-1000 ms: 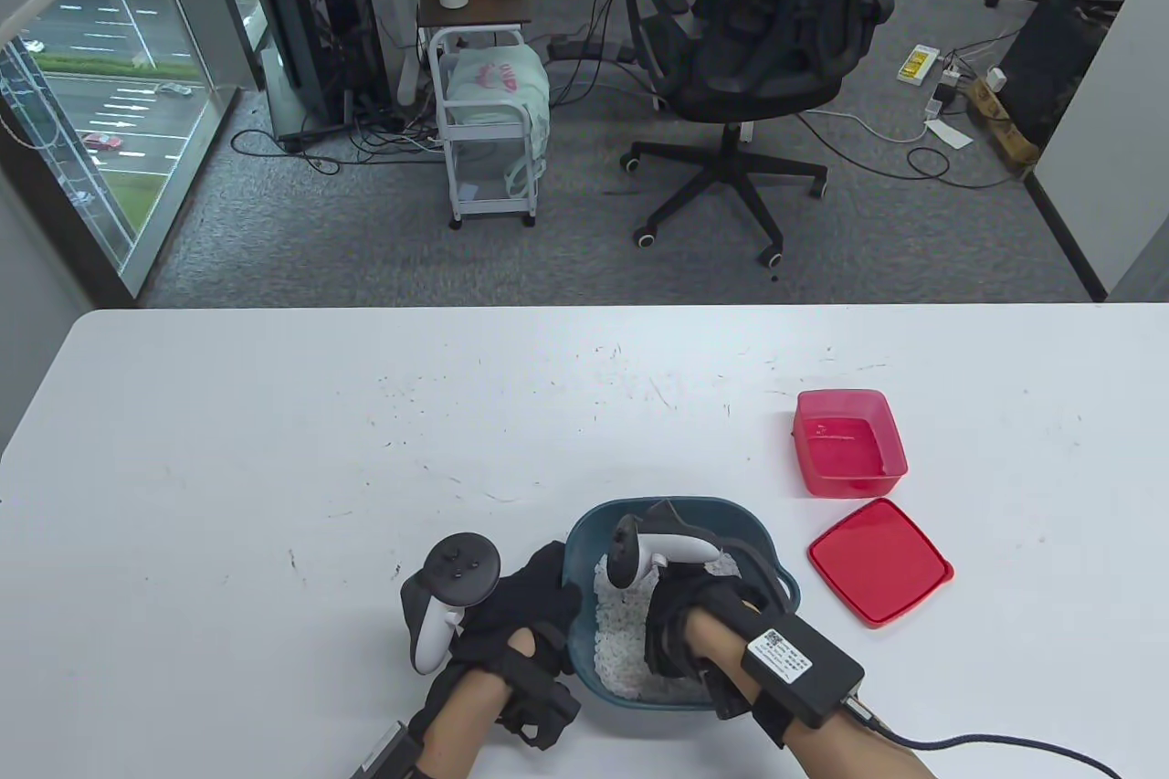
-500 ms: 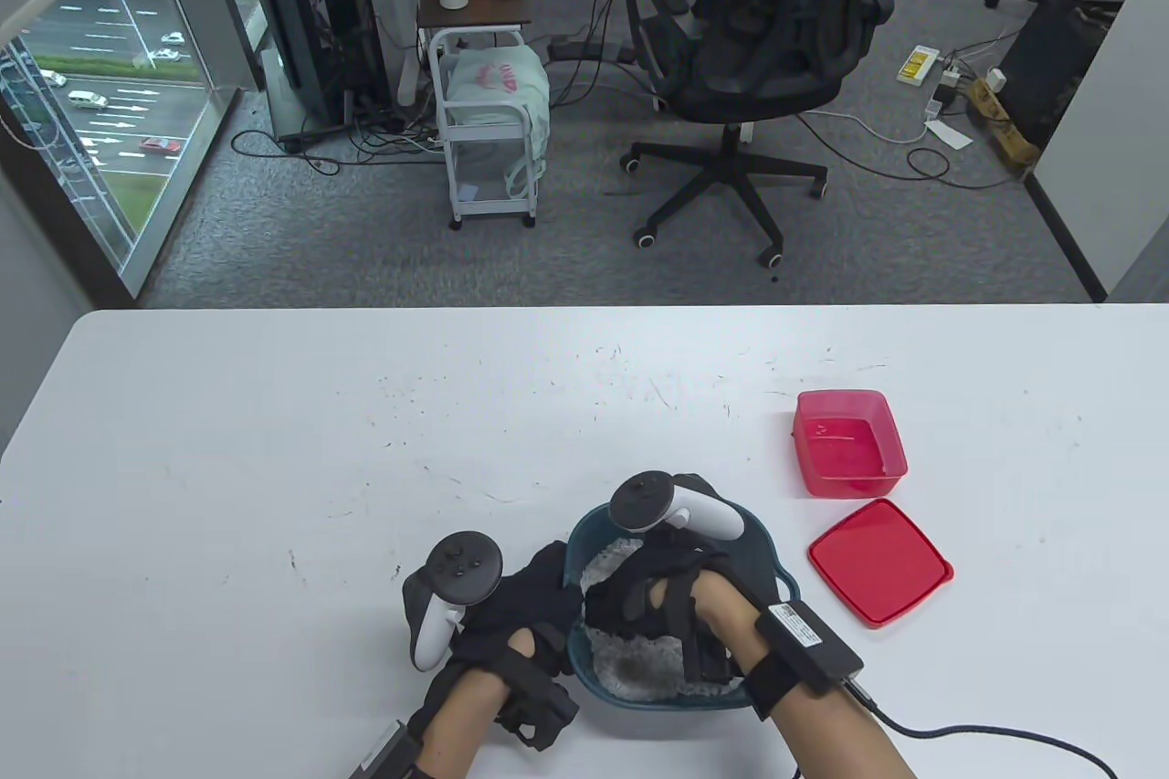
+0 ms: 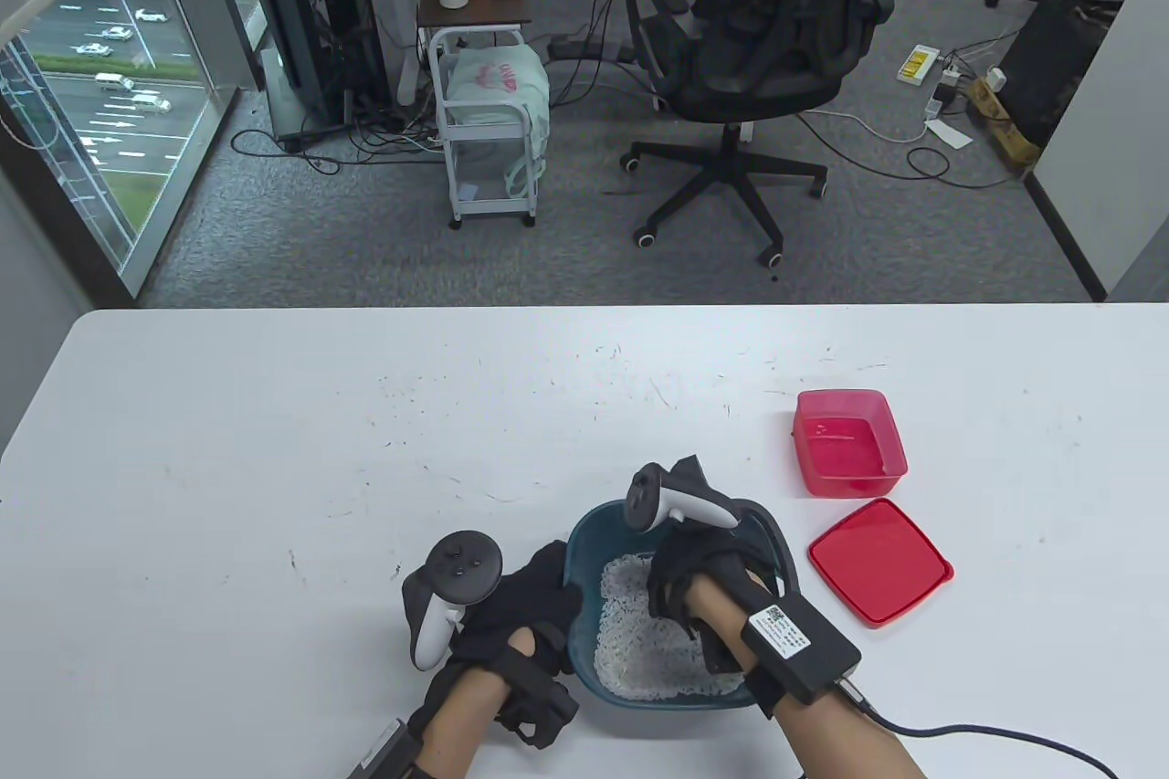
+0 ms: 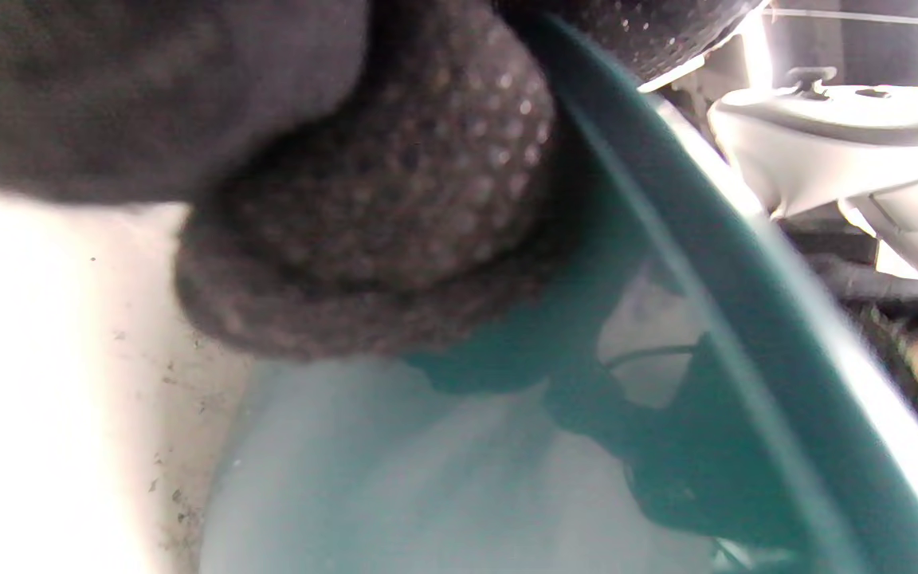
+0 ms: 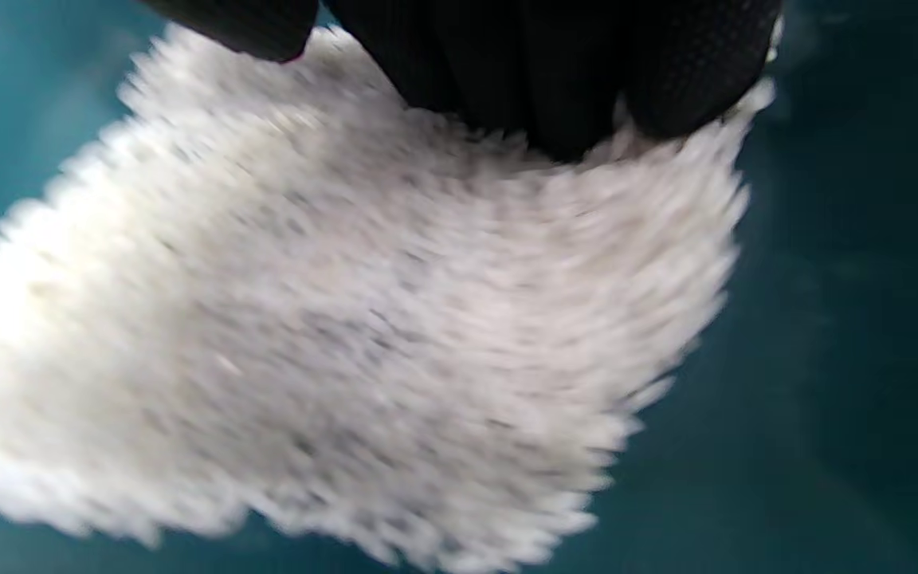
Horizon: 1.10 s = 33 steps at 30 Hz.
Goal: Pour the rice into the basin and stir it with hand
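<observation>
A teal basin stands near the table's front edge with white rice spread over its floor. My left hand grips the basin's left rim, a finger pressed on the outer wall. My right hand is down inside the basin at its far right. Its fingers hang straight, their tips dug into the rice, which looks blurred against the teal basin floor.
An empty red container stands to the right of the basin, its red lid lying flat just in front of it. A cable trails from my right wrist along the table's front edge.
My right hand has swept through the rice, first across to the basin's left side, then back to its far right. The rice has shifted, now bare on the left and near side. The left hand has stayed put.
</observation>
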{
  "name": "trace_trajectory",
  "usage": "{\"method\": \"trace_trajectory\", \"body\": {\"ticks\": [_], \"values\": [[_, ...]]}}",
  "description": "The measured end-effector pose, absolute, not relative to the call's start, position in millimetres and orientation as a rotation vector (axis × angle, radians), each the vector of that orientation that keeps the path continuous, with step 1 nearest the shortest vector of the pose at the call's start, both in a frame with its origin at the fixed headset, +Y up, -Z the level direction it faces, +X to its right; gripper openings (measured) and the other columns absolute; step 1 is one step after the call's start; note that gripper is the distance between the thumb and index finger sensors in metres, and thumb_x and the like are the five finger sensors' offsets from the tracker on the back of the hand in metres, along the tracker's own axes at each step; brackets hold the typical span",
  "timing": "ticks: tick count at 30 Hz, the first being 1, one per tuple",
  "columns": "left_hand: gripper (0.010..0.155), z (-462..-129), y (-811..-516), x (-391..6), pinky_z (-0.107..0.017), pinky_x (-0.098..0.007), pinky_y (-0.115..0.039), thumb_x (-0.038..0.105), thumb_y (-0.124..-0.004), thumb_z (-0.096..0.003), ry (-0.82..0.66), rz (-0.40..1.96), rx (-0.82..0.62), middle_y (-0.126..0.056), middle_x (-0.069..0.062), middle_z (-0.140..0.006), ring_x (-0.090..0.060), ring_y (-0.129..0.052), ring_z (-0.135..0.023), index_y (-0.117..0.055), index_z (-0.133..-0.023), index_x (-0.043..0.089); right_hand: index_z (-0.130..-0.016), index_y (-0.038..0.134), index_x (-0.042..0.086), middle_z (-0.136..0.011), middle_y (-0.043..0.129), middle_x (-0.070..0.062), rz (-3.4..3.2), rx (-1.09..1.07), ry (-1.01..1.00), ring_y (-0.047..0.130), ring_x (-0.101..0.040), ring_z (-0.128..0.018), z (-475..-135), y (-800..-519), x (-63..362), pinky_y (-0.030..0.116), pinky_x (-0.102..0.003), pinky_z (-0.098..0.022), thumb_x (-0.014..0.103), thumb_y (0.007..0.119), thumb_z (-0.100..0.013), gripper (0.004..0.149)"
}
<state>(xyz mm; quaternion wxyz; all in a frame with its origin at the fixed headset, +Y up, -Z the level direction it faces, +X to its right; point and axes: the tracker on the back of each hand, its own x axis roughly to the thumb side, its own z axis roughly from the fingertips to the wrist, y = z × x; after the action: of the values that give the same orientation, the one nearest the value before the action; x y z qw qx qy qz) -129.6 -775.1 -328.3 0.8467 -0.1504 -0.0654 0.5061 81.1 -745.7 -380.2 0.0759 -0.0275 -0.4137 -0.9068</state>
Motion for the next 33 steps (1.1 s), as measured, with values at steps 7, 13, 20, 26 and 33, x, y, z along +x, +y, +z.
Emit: {"method": "trace_trajectory", "body": {"ticks": [7, 13, 20, 26, 33], "values": [[0.067, -328.1, -774.8, -129.4, -0.001, -0.028, -0.100, 0.026, -0.082, -0.0475, -0.120, 1.072, -0.316, -0.081, -0.033, -0.091, -0.016, -0.113, -0.007, -0.060, -0.104, -0.003, -0.061, 0.097, -0.013, -0.048, 0.109, -0.034, -2.558, -0.203, -1.379, 0.107, -0.050, -0.029, -358.5, -760.4, 69.8, 0.087, -0.057, -0.017, 0.039, 0.079, -0.032, 0.062], [0.067, -327.9, -774.7, -129.3, -0.001, -0.028, -0.100, 0.025, -0.082, -0.0475, -0.116, 1.069, -0.312, -0.081, -0.033, -0.091, -0.016, -0.112, -0.007, -0.060, -0.104, -0.003, -0.065, 0.097, -0.010, -0.053, 0.108, -0.033, -2.708, -0.649, -1.767, 0.106, -0.052, -0.035, -352.8, -758.9, 60.1, 0.087, -0.058, -0.022, 0.039, 0.079, -0.032, 0.063], [0.067, -328.6, -774.6, -129.0, -0.001, -0.029, -0.100, 0.025, -0.081, -0.0480, -0.140, 1.069, -0.317, -0.080, -0.033, -0.092, -0.017, -0.112, -0.008, -0.059, -0.104, -0.003, -0.085, 0.076, -0.006, -0.082, 0.087, -0.031, -2.874, -0.815, -2.188, 0.090, -0.052, -0.068, -364.2, -762.9, 61.4, 0.077, -0.063, -0.044, 0.038, 0.077, -0.035, 0.066], [0.067, -328.8, -774.4, -129.0, -0.002, -0.029, -0.100, 0.025, -0.081, -0.0481, -0.150, 1.071, -0.323, -0.080, -0.034, -0.092, -0.017, -0.112, -0.009, -0.059, -0.104, -0.003, -0.095, 0.055, 0.003, -0.098, 0.060, -0.024, -3.142, -0.676, -1.960, 0.064, -0.048, -0.087, -386.7, -753.3, 65.2, 0.061, -0.066, -0.056, 0.038, 0.071, -0.039, 0.068], [0.067, -328.8, -774.4, -128.8, -0.002, -0.029, -0.100, 0.025, -0.081, -0.0480, -0.152, 1.070, -0.323, -0.080, -0.033, -0.092, -0.017, -0.113, -0.009, -0.059, -0.104, -0.003, -0.094, 0.061, 0.003, -0.094, 0.068, -0.026, -3.086, -0.273, -1.369, 0.072, -0.049, -0.082, -393.6, -738.5, 75.9, 0.063, -0.066, -0.054, 0.037, 0.071, -0.040, 0.065]]}}
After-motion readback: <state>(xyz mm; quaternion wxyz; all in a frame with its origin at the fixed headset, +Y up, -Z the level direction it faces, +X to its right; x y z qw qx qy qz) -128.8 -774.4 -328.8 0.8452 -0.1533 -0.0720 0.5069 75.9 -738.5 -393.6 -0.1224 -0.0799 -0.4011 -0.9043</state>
